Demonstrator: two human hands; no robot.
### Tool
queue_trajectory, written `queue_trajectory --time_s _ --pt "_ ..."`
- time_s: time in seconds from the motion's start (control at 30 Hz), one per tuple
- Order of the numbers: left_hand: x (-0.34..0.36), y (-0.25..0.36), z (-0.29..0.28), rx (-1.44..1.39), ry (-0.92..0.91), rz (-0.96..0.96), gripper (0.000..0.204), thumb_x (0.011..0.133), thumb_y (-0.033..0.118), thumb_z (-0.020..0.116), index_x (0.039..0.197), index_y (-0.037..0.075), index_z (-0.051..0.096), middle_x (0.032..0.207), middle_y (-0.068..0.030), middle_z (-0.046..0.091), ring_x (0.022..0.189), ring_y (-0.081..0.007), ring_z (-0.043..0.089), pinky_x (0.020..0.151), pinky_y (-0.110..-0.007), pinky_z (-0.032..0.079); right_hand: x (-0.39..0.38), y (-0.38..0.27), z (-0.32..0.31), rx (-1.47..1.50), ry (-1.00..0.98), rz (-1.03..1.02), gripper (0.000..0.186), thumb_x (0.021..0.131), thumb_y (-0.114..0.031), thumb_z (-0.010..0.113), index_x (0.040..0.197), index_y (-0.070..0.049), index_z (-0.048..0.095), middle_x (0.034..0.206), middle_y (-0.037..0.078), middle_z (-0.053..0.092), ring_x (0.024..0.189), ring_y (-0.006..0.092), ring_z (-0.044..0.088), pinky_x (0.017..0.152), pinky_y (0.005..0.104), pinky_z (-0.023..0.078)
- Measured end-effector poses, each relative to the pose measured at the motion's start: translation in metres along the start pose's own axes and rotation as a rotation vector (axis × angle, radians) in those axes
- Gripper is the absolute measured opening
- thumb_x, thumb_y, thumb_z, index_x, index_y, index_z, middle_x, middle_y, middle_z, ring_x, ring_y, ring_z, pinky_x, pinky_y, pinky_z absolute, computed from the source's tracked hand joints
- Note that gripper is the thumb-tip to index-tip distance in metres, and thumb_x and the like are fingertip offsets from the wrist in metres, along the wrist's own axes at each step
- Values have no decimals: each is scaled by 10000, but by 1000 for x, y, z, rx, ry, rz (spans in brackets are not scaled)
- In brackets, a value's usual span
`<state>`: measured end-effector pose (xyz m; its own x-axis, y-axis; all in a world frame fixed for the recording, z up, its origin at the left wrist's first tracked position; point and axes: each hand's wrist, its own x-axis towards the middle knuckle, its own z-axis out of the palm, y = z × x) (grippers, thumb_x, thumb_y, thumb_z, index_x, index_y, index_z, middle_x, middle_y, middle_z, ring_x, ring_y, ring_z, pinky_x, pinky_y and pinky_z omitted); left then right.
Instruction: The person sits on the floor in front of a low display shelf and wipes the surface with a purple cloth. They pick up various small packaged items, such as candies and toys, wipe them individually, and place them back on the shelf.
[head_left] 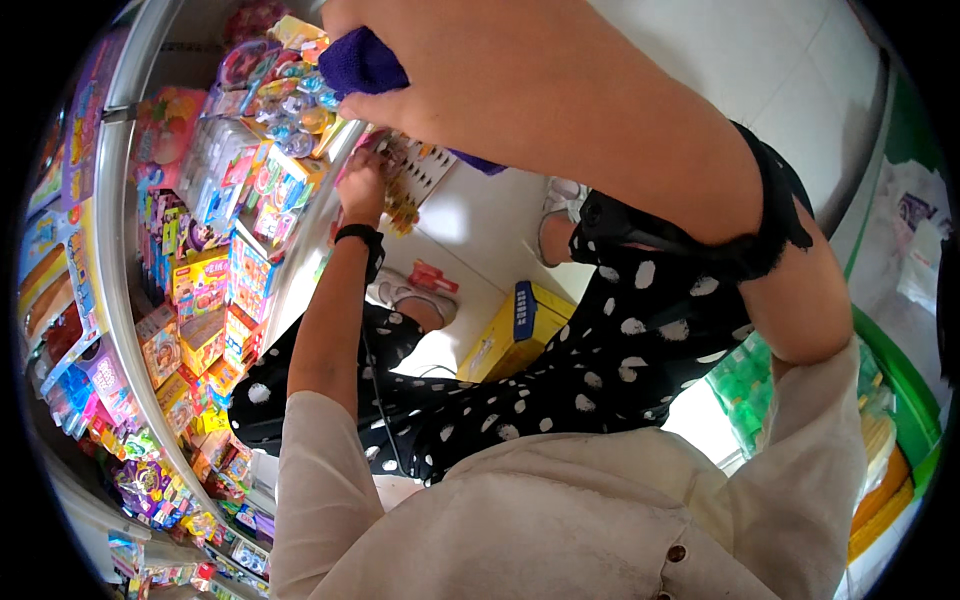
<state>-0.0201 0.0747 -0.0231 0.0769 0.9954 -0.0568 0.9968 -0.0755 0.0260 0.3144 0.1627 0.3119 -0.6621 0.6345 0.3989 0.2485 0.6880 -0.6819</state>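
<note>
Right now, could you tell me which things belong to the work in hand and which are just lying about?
In hand:
right hand in a grip on a purple cloth
left hand on a card of small colourful items

Lying about:
yellow cardboard box
shelf of colourful toy boxes

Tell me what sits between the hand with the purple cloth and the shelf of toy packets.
Nothing visible does. The right hand grips the purple cloth right at the shelf's metal edge, beside the toy packets. The left hand holds a carded packet just below.

Curved metal-edged shop shelf [108, 250] carrying colourful boxed toys [205, 290] (tightly packed); white tiled floor [480, 230] bearing a yellow cardboard box [515, 335].
</note>
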Motion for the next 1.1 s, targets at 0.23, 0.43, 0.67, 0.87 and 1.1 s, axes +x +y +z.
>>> queue_trajectory --time_s 0.23,0.43,0.67,0.87,1.1 --pt "1 -4 -13 -361 166 -41 231 925 301 672 971 76 699 911 -147 710 803 -360 691 746 -442 552 8 -18 -4 -129 -26 125 200 887 -166 655 898 28 608 831 207 631 828 364 626 762 452 507" --pt "-88 -15 8 -412 209 -589 182 956 221 618 1011 48 632 920 -180 691 854 -385 667 777 -466 520 11 -20 14 -155 53 117 220 874 -172 684 934 36 649 842 214 650 844 369 640 773 442 508" --pt "-176 21 43 -156 -527 -444 511 717 317 796 1097 50 583 1086 -151 678 1143 -361 591 972 -522 421 47 -42 4 -3 -292 522 192 857 -155 699 935 15 655 850 204 657 825 357 646 770 426 511" --pt "-189 54 57 -25 -491 -460 604 688 396 809 1132 68 564 1089 -136 658 1140 -325 579 1034 -508 353 21 2 38 -182 -63 234 277 830 -303 769 1004 -96 707 883 121 696 851 312 675 748 419 536" --pt "-171 52 21 -236 -725 -240 476 746 407 802 1063 73 681 1059 -128 658 1085 -314 601 922 -547 437 17 -2 61 -211 -218 241 266 825 -222 776 1014 -78 658 871 146 658 853 333 630 769 408 507"
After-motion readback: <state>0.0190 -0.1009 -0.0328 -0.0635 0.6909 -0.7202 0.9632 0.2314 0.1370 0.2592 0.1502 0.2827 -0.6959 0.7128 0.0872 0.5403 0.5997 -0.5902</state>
